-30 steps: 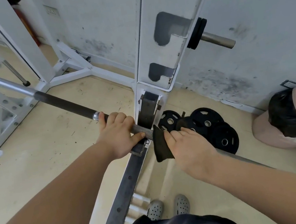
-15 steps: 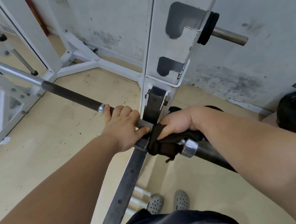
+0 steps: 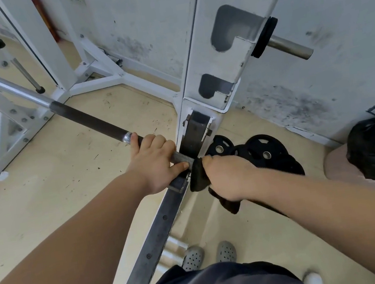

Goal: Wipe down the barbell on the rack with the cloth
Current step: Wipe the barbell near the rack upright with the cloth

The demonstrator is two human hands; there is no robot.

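The barbell (image 3: 85, 118) runs from the upper left of the frame to the centre, resting on the white rack (image 3: 215, 40). The left hand (image 3: 158, 163) is curled round the bar just beside the rack's post. The right hand (image 3: 228, 177) grips a black cloth (image 3: 199, 176) wrapped on the bar past the post. Black weight plates (image 3: 266, 152) lie on the floor behind, and a dark rail (image 3: 148, 245) slants below.

barbell (image 3: 85, 119) on rack (image 3: 203, 105), plates (image 3: 266, 152) behind
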